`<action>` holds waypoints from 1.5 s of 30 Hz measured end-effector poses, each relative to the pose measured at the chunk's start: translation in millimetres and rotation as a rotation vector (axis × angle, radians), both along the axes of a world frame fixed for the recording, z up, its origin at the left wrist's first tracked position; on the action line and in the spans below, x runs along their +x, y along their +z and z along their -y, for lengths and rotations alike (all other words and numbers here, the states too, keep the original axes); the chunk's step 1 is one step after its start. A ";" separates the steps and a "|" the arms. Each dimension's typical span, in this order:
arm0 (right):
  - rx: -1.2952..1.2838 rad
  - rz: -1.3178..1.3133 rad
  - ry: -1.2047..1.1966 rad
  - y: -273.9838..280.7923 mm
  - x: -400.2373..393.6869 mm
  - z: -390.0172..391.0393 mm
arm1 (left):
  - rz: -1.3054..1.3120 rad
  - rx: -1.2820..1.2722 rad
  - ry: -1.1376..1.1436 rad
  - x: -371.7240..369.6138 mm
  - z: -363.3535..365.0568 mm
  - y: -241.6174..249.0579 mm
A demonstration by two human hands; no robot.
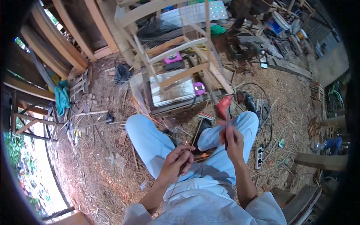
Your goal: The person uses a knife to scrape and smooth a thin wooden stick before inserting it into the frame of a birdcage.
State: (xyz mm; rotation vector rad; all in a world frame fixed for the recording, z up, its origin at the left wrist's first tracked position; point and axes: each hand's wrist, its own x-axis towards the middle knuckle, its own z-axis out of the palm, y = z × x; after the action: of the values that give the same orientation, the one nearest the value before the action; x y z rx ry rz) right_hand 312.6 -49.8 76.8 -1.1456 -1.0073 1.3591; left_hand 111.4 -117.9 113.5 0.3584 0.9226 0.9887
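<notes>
My left hand [178, 160] is closed in a pinch over my lap, around a thin cane-like strip [196, 135] that runs up past the fingers and also trails below the hand. To its right, above my knee, my right hand [233, 142] is wrapped around a slim tool with a narrow upright blade [227, 120], like a knife. Motion blurs that blade, and the fingers hide its handle. Just beyond the right hand lies a red power drill [224, 106] on the ground.
A wooden chair frame [180, 77] stands ahead, over a white panel [172, 95] with a purple device [199, 88]. Cables loop at right near a power strip [259, 157]. Wood shavings [101, 157] cover the ground. Planks [300, 206] lie at lower right.
</notes>
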 end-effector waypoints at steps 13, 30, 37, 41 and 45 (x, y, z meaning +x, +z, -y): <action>0.755 0.731 0.432 26.9 2.5 0.3 | -0.493 0.320 -0.054 25.4 -0.6 12.1; 0.639 0.680 0.267 14.7 22.7 -25.1 | -0.433 0.276 -0.087 12.8 12.5 8.1; 0.121 0.789 -0.122 18.2 72.6 -38.9 | -0.439 0.277 -0.134 9.5 27.6 -8.1; 0.421 0.541 0.100 -13.4 38.6 -0.8 | -0.466 0.190 -0.111 15.0 11.3 -10.9; 0.475 0.592 0.409 12.5 -3.4 19.1 | -0.639 0.201 -0.080 22.2 4.6 -20.2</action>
State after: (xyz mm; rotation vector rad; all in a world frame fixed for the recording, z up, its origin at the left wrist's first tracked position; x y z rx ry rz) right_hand 309.2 -68.8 89.3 -1.0194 -1.9603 0.9964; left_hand 133.6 -122.5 93.3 0.9089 1.3706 0.9067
